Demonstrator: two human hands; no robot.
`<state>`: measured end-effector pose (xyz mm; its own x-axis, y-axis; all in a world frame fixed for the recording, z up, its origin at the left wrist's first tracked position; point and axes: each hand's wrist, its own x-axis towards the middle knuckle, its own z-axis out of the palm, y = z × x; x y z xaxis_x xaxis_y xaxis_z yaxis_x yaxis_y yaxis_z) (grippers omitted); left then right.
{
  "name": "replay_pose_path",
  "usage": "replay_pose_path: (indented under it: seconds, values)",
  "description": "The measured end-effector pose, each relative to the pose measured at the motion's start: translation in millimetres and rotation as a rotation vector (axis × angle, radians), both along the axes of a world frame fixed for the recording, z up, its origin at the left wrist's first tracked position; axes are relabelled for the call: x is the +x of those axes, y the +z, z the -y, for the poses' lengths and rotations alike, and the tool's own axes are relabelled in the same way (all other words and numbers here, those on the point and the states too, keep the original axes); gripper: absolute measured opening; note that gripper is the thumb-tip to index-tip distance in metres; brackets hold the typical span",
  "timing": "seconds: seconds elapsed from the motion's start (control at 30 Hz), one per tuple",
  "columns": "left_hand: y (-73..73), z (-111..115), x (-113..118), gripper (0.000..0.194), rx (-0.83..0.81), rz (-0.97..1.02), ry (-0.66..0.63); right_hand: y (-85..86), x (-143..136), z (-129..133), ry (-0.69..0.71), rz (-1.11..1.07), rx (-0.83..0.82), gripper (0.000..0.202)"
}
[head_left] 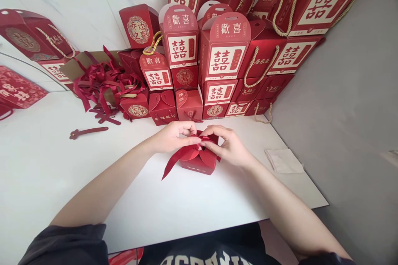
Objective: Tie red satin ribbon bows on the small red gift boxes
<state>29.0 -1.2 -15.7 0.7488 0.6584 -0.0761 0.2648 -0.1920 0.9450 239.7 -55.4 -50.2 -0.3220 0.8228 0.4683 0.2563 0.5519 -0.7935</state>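
A small red gift box with curved top flaps sits on the white table in front of me. Dark red satin ribbon is at its top, one tail hanging down to the left of the box. My left hand pinches the ribbon from the left, thumb and fingers closed. From the right, my right hand pinches it too, its thumb beside the left thumb. The fingertips meet over the top of the box, and part of the ribbon there is hidden behind them.
Stacked red boxes stand along the back of the white table. At the back left, a carton holds tangled red ribbons. A dark red strap lies at left, a folded white cloth at right near the grey wall.
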Motion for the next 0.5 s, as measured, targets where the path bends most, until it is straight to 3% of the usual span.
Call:
replay_pose_path:
  seconds: [0.27, 0.5]
  values:
    - [3.2, 0.5, -0.2, 0.026, -0.069, 0.039, -0.046, -5.5, 0.0, -5.0, 0.073, -0.038, 0.121, 0.009]
    - [4.9, 3.6, 3.5, 0.026, 0.036, -0.009, -0.011, -1.5, 6.3, -5.0, 0.140, 0.104, 0.153, 0.019]
